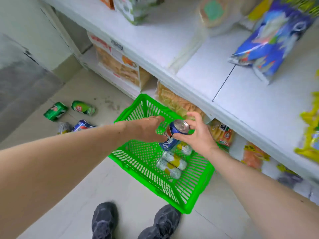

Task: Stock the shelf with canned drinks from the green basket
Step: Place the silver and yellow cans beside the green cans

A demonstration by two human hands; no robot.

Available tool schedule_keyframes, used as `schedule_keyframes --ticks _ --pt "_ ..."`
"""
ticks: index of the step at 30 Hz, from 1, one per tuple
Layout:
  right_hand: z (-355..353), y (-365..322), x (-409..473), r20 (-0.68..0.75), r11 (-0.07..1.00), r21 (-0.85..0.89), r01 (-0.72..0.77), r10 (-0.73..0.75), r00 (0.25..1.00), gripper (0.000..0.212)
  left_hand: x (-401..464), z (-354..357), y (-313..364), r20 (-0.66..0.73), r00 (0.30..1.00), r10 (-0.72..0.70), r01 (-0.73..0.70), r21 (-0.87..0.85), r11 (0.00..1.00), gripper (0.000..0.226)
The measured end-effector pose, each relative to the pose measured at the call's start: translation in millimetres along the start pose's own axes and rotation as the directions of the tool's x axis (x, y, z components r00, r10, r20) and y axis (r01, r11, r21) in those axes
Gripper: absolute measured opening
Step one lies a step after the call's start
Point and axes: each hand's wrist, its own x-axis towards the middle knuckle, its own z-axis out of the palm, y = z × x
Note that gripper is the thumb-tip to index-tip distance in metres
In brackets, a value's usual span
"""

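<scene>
two hands are meeting over the green plastic lattice basket [138,163]: the right hand [196,133] is pinching a blue aluminium drink can [174,135] by its silver top rim, while the left hand [146,128] is curling round the can's body from the other side. the can is tilting, lid toward the white metal shelf [215,69], with white lettering on its blue side. three pale silver-and-yellow cans [172,163] are lying in the basket near its shelf-side wall; the rest of the basket floor is showing bare. four more cans are lying on the tiled floor beyond the basket's left edge: two green cans [69,109], one blue [82,125], one pale [63,127]. the shelf's front edge is sitting just beyond the basket, with open white board between the blue snack bags [269,42] and the boxes.
</scene>
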Motion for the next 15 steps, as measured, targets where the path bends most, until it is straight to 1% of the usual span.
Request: schedule_keyframes --ticks 3,5,7,10,11,13,15 --pt "-44 -64 -13 -0.023 0.996 0.047 0.074 -0.073 0.997 0.08 -32 -52 24 0.006 0.999 0.039 -0.039 0.004 0.999 0.087" --pt "-73 -109 -25 -0.034 0.99 0.06 0.131 -0.129 0.991 0.079 -55 -84 41 -0.023 0.995 0.093 -0.093 -0.014 0.996 0.088" --pt "-100 -152 -40 -0.062 0.98 0.094 0.177 -0.172 0.983 0.079 -79 -116 59 -0.065 0.988 0.14 -0.142 -0.024 0.99 0.085" --pt "-135 -209 -65 -0.106 0.961 0.154 0.231 -0.216 0.971 0.079 -117 -160 82 -0.13 0.965 0.227 -0.234 -0.039 0.972 0.071" --pt "-146 -228 -74 -0.119 0.956 0.165 0.241 -0.223 0.968 0.079 -131 -175 89 -0.153 0.954 0.256 -0.264 -0.031 0.964 0.07" --pt "-168 -261 -91 -0.144 0.944 0.197 0.266 -0.241 0.96 0.076 -160 -201 102 -0.177 0.934 0.31 -0.321 -0.038 0.946 0.071" --pt "-188 -295 -110 -0.17 0.928 0.215 0.304 -0.27 0.948 0.07 -191 -226 115 -0.182 0.918 0.353 -0.373 -0.091 0.923 0.074"
